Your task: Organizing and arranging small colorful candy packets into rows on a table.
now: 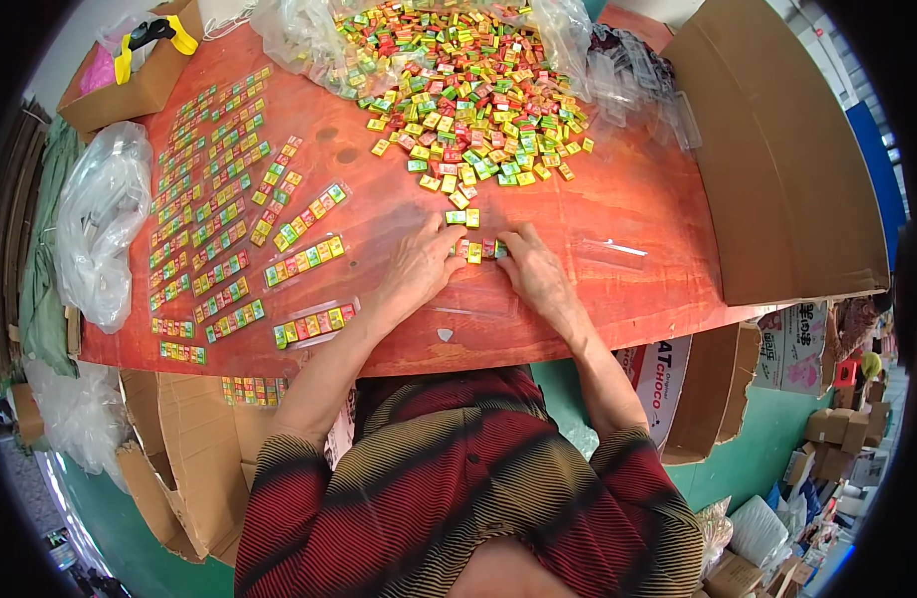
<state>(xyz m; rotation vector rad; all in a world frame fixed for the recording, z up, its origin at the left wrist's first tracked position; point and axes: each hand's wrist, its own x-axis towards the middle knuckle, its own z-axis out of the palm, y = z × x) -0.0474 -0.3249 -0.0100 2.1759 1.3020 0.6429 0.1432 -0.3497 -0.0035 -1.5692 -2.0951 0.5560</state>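
A short row of small coloured boxes (475,251) is squeezed end to end between my hands on the red table. My left hand (419,261) presses its fingertips on the row's left end, and my right hand (538,271) closes on the right end. Just beyond the row lie two more small boxes (462,217), side by side. A clear plastic tray (468,299) rests on the table between my wrists, nearer to me. Another clear tray (608,252) lies to the right of my right hand.
A large heap of loose small boxes (478,100) spills from clear plastic at the far side. Filled trays (304,261) stand in rows on the left of the red table (658,289). Cardboard (787,159) rises along the right edge; an open carton (194,448) sits below left.
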